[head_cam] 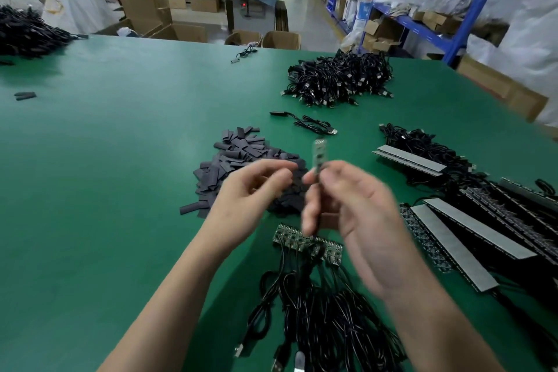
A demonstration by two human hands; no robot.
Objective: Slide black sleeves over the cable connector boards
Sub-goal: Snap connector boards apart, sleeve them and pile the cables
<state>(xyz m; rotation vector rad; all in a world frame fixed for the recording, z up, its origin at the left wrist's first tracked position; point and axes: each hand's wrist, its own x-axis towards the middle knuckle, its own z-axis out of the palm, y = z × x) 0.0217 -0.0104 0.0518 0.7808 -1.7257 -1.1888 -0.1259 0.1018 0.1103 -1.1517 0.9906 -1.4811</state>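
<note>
The right hand (356, 205) pinches the connector board (319, 154); it juts above the grip.

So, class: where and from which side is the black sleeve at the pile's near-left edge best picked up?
Probably the sleeve by its free left end, from the left: it lies flat, poking clear of the pile, which crowds its right end.

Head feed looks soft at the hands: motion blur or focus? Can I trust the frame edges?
Head view: motion blur, not focus; the right hand and the connector board it pinches are smeared, the left hand less so, the sleeve pile and table are crisp. Head view, edges: wide-angle bowing, the blue shelving leans; light even, no glare.
</note>
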